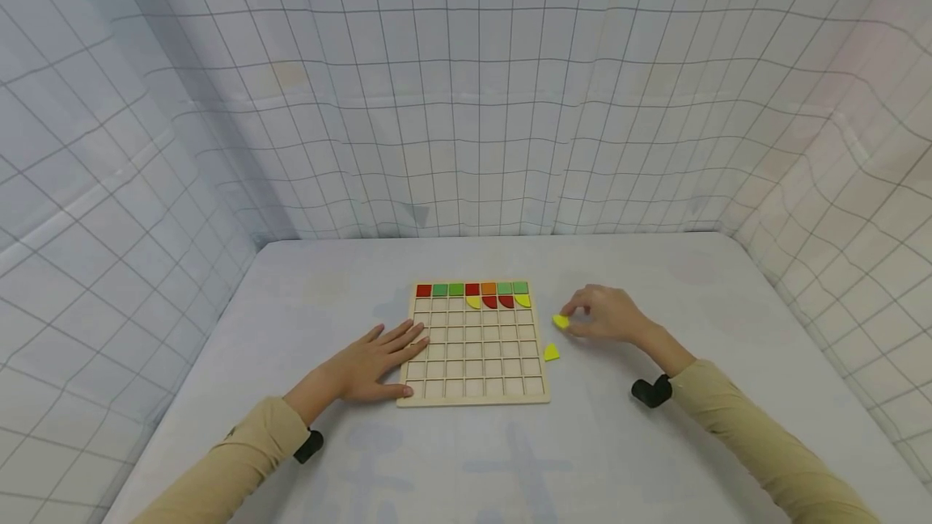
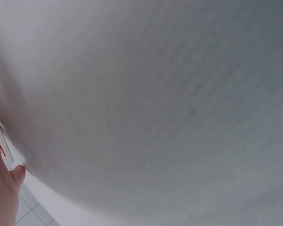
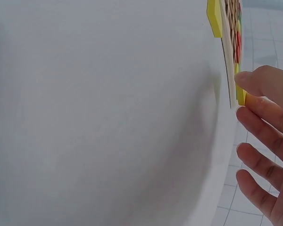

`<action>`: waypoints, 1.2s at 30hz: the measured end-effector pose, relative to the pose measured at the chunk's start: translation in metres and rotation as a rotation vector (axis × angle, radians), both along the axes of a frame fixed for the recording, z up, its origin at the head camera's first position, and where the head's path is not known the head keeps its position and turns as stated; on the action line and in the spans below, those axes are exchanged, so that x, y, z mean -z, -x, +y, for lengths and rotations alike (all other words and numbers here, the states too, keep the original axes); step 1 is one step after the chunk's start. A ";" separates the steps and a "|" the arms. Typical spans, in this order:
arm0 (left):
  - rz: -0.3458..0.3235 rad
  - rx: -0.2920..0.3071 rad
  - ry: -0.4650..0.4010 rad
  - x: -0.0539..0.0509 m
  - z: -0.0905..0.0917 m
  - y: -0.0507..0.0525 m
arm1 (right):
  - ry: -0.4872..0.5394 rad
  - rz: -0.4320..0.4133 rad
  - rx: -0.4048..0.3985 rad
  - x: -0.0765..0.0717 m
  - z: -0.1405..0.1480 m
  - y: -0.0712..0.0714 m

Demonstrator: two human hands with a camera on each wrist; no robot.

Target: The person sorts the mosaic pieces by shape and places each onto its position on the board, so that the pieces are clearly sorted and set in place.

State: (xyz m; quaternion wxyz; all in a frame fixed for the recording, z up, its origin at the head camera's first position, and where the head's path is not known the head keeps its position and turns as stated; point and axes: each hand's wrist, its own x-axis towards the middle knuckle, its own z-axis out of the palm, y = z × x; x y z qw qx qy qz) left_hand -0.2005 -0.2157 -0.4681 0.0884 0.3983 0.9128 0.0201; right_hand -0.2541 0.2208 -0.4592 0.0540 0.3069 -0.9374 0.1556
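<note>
A square wooden grid board lies on the table. Its far row holds red, green and orange square tiles, and below them sit yellow and red quarter-circle tiles. My left hand rests with spread, straight fingers on the board's left edge. Right of the board, my right hand pinches a yellow tile between thumb and index finger; the right wrist view shows the same yellow tile at the fingertips. Another yellow tile lies against the board's right edge.
A white-covered table spreads around the board. White grid-patterned curtains enclose the back and both sides. Dark wrist cameras hang below the sleeves.
</note>
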 end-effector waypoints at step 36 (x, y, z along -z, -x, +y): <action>-0.021 0.012 -0.040 0.000 -0.001 0.000 | -0.012 -0.032 -0.047 -0.007 -0.101 0.030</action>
